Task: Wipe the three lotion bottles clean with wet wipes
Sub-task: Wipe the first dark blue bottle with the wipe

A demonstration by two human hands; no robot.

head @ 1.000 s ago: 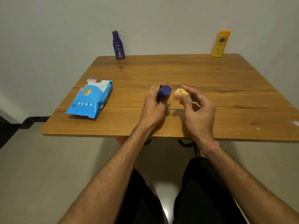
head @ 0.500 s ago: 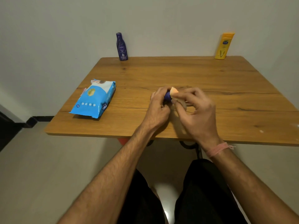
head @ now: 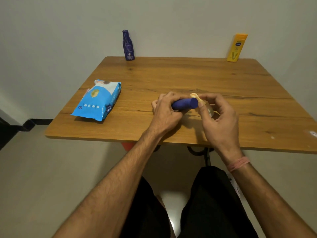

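A person's left hand [head: 165, 112] grips a dark blue lotion bottle [head: 185, 103] lying sideways just above a wooden table [head: 180, 78], fingers curled around it. The right hand [head: 218, 121] pinches a crumpled wet wipe [head: 195, 96] against the bottle's right end. A blue wipes pack [head: 98, 100] lies at left. A Nivea bottle [head: 128, 45] and a yellow Vaseline bottle [head: 236, 47] stand at the far edge.

blue bottle [head: 185, 103] now tipped sideways, more exposed; wipe [head: 195, 97] shifted from cap top to end.
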